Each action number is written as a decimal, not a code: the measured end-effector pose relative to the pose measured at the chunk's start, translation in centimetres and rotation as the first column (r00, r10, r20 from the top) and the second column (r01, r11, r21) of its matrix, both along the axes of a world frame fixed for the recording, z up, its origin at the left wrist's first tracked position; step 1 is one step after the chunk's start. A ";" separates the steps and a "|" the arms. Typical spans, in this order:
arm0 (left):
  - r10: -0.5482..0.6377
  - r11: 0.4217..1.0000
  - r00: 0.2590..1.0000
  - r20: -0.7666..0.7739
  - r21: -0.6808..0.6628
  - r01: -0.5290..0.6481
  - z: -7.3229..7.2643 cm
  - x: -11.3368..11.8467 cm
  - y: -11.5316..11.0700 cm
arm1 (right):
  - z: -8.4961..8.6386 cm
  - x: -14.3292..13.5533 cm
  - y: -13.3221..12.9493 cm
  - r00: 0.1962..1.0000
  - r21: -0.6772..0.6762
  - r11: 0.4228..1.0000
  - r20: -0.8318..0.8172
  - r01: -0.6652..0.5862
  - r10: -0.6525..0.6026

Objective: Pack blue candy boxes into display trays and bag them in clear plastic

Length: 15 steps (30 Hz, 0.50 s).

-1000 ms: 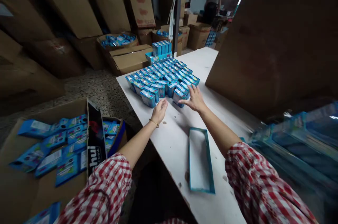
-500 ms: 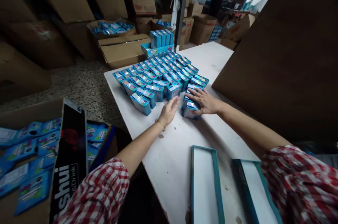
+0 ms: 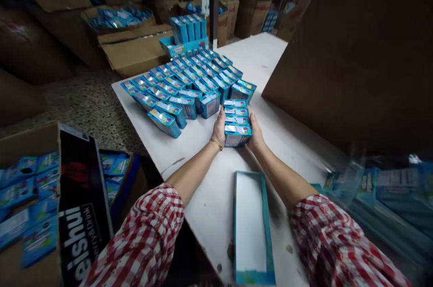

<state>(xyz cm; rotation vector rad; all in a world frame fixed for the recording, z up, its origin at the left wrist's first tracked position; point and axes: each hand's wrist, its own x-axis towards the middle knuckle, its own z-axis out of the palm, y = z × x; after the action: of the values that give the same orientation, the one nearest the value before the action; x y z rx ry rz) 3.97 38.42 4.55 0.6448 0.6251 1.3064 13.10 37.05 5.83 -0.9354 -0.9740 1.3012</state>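
Between my two hands is a row of several small blue boxes [image 3: 237, 130], standing upright one behind another. My left hand [image 3: 219, 127] presses flat against their left side, and a thin gold bangle circles that wrist. On the right side, my right hand [image 3: 256, 131] closes in with its fingers along the boxes. Just beyond and to the left, many matching blue boxes [image 3: 182, 80] stand in rows on the white table. Nearer to me lies an open shallow blue tray [image 3: 250, 228] with a white inside.
A filled blue display tray [image 3: 184, 47] stands at the table's far left corner. An open carton [image 3: 86, 197] of flat blue packs is at my left. A large brown board [image 3: 321, 52] rises on the right, with blurred plastic-wrapped blue packs [image 3: 382, 188] below it.
My right hand has moved from the top of the boxes to their right side. My left hand has come against their left side. The boxes now stand in a straight row; the view has shifted.
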 end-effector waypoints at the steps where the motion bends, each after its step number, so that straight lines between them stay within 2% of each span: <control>1: 0.028 0.999 1.000 -0.008 0.021 -0.028 0.7 -0.2 -1.6 | 0.8 0.0 -1.3 0.999 -0.006 1.000 -0.041 -0.002 0.002; 5: 0.183 0.970 0.956 -0.229 0.200 -0.138 4.6 -0.6 -9.9 | 4.3 0.9 -9.4 0.992 -0.026 0.999 -0.123 0.032 -0.035; 8: 0.231 0.939 0.887 -0.400 0.329 -0.097 6.7 -0.2 -16.4 | 5.4 1.9 -16.6 0.978 -0.077 0.986 -0.142 0.146 -0.156; 11: 0.202 0.940 0.843 -0.498 0.340 -0.025 6.3 0.9 -21.0 | 4.5 2.9 -21.8 0.957 -0.143 0.961 -0.140 0.236 -0.255; 13: 0.163 0.955 0.823 -0.544 0.297 0.007 5.0 1.6 -22.5 | 3.3 3.3 -23.5 0.948 -0.179 0.947 -0.131 0.265 -0.290; 15: 0.139 0.969 0.811 -0.569 0.248 0.009 3.5 1.9 -23.1 | 2.1 3.4 -24.2 0.951 -0.198 0.943 -0.106 0.267 -0.292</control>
<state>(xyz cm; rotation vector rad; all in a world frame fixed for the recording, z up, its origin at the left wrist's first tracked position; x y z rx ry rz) 5.87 15.32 8.05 1.2644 1.0037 1.2540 16.47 12.89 7.92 -1.0696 -0.5993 1.2050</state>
